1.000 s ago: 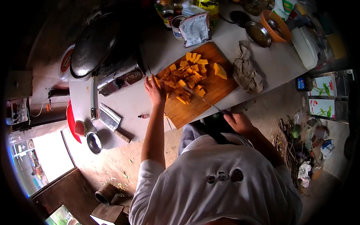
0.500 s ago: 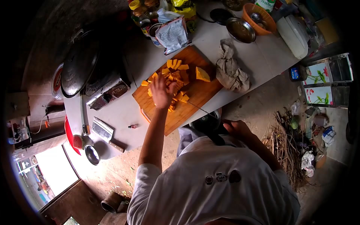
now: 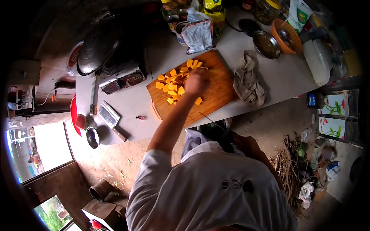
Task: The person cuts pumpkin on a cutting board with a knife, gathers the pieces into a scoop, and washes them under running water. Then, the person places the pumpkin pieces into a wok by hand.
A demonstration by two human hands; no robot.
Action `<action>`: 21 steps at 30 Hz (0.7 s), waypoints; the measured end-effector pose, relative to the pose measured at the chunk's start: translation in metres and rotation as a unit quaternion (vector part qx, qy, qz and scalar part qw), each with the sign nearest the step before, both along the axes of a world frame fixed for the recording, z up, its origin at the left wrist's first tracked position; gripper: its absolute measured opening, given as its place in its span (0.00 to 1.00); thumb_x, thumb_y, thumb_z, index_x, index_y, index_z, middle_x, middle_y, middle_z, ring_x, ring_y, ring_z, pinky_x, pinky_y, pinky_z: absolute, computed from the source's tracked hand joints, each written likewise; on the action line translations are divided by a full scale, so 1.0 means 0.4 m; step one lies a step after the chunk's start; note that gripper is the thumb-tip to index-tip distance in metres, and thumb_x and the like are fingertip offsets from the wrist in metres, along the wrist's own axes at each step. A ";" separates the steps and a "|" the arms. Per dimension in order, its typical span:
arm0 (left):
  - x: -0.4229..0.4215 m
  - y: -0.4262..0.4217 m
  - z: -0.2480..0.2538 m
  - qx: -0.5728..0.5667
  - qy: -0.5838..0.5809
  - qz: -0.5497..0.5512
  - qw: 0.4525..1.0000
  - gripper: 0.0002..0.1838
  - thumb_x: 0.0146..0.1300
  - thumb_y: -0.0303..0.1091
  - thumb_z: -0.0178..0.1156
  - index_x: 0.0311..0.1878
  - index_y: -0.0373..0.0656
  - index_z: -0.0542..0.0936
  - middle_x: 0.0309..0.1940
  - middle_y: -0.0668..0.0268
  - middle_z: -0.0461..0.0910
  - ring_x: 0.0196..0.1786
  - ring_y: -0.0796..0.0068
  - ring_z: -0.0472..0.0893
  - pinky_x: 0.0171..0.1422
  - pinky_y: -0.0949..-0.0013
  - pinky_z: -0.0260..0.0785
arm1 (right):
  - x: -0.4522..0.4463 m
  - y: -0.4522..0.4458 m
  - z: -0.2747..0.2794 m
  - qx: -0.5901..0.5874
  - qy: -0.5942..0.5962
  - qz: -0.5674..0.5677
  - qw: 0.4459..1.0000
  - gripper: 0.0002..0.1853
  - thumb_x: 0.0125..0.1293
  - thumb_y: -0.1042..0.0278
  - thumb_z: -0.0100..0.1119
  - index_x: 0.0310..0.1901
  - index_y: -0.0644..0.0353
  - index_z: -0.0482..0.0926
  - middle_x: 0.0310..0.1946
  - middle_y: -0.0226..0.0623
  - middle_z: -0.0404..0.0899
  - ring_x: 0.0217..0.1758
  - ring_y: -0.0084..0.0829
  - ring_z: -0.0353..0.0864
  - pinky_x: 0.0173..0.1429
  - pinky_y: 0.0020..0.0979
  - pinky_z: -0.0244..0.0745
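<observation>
On the pale tabletop [image 3: 131, 102], a wooden board [image 3: 220, 85] carries orange chunks [image 3: 172, 87], those visible already cut small; whether anything larger remains is unclear. The left hand [image 3: 198, 81] covers some, its grip indiscernible; the shadowed right hand [image 3: 245, 143] seems closed around a thin knife [image 3: 211, 120].

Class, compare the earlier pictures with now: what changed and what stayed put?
The left hand moved right across the board, over the orange pieces. The right hand drew the knife back from them, to the board's near edge. The cleaver stayed put.
</observation>
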State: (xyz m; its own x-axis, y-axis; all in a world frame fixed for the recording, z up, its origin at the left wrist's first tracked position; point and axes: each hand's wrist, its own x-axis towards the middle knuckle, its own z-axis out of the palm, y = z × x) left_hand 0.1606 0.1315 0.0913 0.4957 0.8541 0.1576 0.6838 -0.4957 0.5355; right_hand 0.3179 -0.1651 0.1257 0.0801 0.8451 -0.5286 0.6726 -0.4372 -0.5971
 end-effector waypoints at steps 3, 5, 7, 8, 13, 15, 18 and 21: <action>-0.233 0.005 -0.039 -0.174 -0.336 0.237 0.895 0.12 0.55 0.34 0.63 0.38 0.40 0.75 0.26 0.68 0.75 0.31 0.78 0.73 0.33 0.73 0.66 | -0.042 0.095 -0.007 0.125 0.060 0.035 0.990 0.14 0.64 0.56 0.50 0.39 0.57 0.77 0.26 0.51 0.77 0.32 0.51 0.77 0.35 0.43 0.71; -0.408 -0.022 -0.059 -0.228 -0.491 0.341 0.769 0.13 0.56 0.36 0.61 0.43 0.42 0.74 0.32 0.70 0.75 0.31 0.80 0.72 0.33 0.77 0.64 | -0.082 0.162 -0.013 0.050 0.085 0.092 0.991 0.16 0.64 0.54 0.49 0.39 0.59 0.76 0.26 0.50 0.77 0.32 0.52 0.77 0.36 0.45 0.70; -0.557 -0.109 -0.052 -0.265 -0.478 0.404 0.734 0.16 0.57 0.40 0.60 0.46 0.46 0.72 0.37 0.69 0.76 0.32 0.80 0.74 0.32 0.77 0.65 | -0.138 0.212 -0.053 0.080 0.069 0.122 0.987 0.19 0.65 0.52 0.47 0.36 0.62 0.77 0.26 0.50 0.77 0.33 0.53 0.77 0.36 0.45 0.70; -0.602 -0.147 -0.074 -0.266 -0.481 0.427 0.718 0.17 0.57 0.41 0.59 0.48 0.47 0.72 0.37 0.69 0.77 0.33 0.79 0.75 0.30 0.77 0.66 | -0.183 0.240 -0.104 0.199 0.100 0.098 0.970 0.21 0.65 0.50 0.46 0.34 0.62 0.77 0.26 0.51 0.77 0.33 0.53 0.77 0.37 0.45 0.70; -0.637 -0.295 -0.155 -0.353 -0.534 0.378 0.669 0.17 0.58 0.36 0.59 0.50 0.48 0.71 0.37 0.67 0.78 0.35 0.73 0.79 0.29 0.72 0.73 | -0.254 0.366 -0.102 0.072 0.071 0.132 0.986 0.28 0.65 0.43 0.42 0.28 0.64 0.79 0.27 0.54 0.77 0.35 0.53 0.77 0.38 0.45 0.71; -0.550 -0.310 -0.138 -0.404 -0.519 0.380 0.650 0.16 0.57 0.35 0.60 0.48 0.46 0.72 0.36 0.66 0.78 0.33 0.73 0.80 0.30 0.72 0.74 | -0.248 0.391 -0.096 0.032 0.033 0.121 0.992 0.33 0.65 0.39 0.39 0.27 0.65 0.78 0.25 0.55 0.77 0.34 0.54 0.78 0.39 0.45 0.72; -0.462 -0.290 -0.165 -0.461 -0.513 0.346 0.637 0.20 0.56 0.37 0.60 0.51 0.44 0.72 0.38 0.63 0.78 0.37 0.70 0.80 0.38 0.67 0.76 | -0.221 0.407 -0.112 0.039 0.042 0.082 0.995 0.33 0.66 0.41 0.38 0.25 0.67 0.77 0.22 0.55 0.76 0.32 0.54 0.78 0.37 0.45 0.70; -0.413 -0.265 -0.193 -0.491 -0.472 0.376 0.629 0.22 0.57 0.41 0.60 0.50 0.39 0.71 0.34 0.58 0.78 0.31 0.69 0.81 0.32 0.69 0.77 | -0.245 0.387 -0.042 0.125 0.028 0.098 0.987 0.27 0.68 0.47 0.39 0.29 0.65 0.77 0.22 0.54 0.76 0.31 0.55 0.76 0.36 0.45 0.70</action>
State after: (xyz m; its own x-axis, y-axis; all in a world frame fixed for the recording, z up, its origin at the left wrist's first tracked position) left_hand -0.0045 0.0254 0.0140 -0.0244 0.7064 -0.7074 -0.3244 0.6637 0.6740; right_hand 0.2201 -0.0103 0.1088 -0.1208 0.9462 -0.3002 0.6930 -0.1361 -0.7079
